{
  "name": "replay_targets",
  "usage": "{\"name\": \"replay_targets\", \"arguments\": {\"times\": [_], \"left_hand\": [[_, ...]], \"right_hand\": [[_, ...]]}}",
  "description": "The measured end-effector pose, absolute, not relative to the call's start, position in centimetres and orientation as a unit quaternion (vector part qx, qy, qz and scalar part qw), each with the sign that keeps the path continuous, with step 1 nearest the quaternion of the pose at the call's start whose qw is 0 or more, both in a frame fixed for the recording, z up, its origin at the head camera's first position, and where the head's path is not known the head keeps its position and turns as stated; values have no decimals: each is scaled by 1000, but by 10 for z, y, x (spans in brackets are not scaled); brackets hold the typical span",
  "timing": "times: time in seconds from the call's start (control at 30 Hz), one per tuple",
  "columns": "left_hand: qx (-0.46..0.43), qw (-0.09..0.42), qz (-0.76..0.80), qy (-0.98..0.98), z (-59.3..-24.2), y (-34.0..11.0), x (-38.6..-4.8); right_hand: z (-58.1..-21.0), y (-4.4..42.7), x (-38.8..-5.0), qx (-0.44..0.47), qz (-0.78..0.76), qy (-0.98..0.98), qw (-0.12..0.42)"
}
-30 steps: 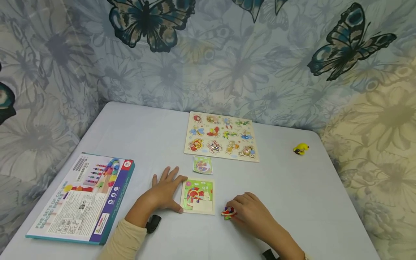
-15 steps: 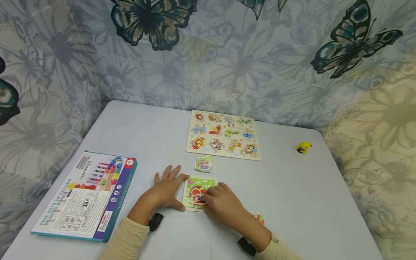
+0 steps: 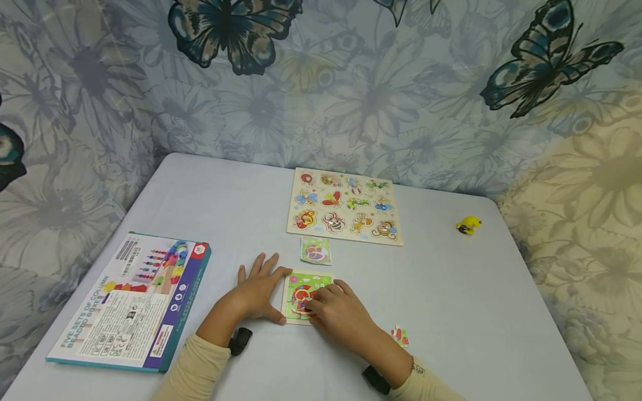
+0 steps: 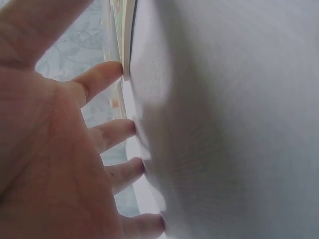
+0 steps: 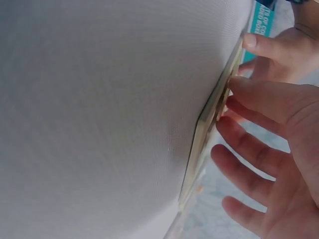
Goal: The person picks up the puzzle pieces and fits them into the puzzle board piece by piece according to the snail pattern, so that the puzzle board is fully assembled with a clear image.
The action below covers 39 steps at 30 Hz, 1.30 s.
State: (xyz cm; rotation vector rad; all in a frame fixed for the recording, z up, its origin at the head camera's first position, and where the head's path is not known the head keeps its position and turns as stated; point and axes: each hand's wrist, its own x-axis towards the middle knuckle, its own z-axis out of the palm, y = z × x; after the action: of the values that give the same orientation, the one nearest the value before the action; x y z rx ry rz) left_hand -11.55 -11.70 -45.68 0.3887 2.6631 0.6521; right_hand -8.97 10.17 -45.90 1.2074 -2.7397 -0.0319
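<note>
A small square jigsaw board (image 3: 311, 278) with a green and red picture lies flat on the white table. My left hand (image 3: 251, 295) has its fingers spread, with thumb and index finger touching the board's left corners. In the left wrist view, the index fingertip meets the board's edge (image 4: 127, 45) and the other fingertips rest on the table. My right hand (image 3: 343, 312) pinches a jigsaw piece (image 5: 223, 102) against the board's lower right part. Its fingers hide much of that piece. Right of it, a loose red and white jigsaw piece (image 3: 399, 336) lies beside my forearm.
A picture card (image 3: 316, 250) lies just behind the board. Beyond it lies a wooden peg puzzle (image 3: 345, 207) with insect shapes. A flat toy box (image 3: 130, 301) is at the left, and a small yellow toy (image 3: 468, 225) at the far right. Patterned walls border the table.
My right hand has carried the jigsaw piece left from the table onto the board, uncovering the loose piece. Over the last half second it shifted only slightly. My left hand has stayed in place.
</note>
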Motion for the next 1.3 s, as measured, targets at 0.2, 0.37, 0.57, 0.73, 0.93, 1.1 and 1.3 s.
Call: {"name": "replay_targets", "arguments": {"times": [0.2, 0.37, 0.57, 0.73, 0.93, 1.1, 1.3], "left_hand": [[138, 184, 229, 946, -457, -117, -116], [138, 184, 228, 946, -457, -116, -116], [136, 185, 231, 945, -455, -116, -116], [134, 189, 233, 944, -454, -117, -115], [133, 189, 240, 943, -452, -117, -114], [131, 189, 236, 944, -452, -117, -114], [130, 187, 241, 943, -453, -116, -114]], "right_hand": [[-457, 101, -89, 400, -18, -913, 77], [-456, 100, -89, 402, -30, -911, 88], [-453, 101, -90, 404, -40, -911, 74], [-447, 119, -89, 377, -18, -925, 50], [-440, 156, -82, 326, -7, -944, 48], [-436, 184, -69, 295, -7, -955, 29], [-431, 212, -59, 241, 0, -970, -31]]}}
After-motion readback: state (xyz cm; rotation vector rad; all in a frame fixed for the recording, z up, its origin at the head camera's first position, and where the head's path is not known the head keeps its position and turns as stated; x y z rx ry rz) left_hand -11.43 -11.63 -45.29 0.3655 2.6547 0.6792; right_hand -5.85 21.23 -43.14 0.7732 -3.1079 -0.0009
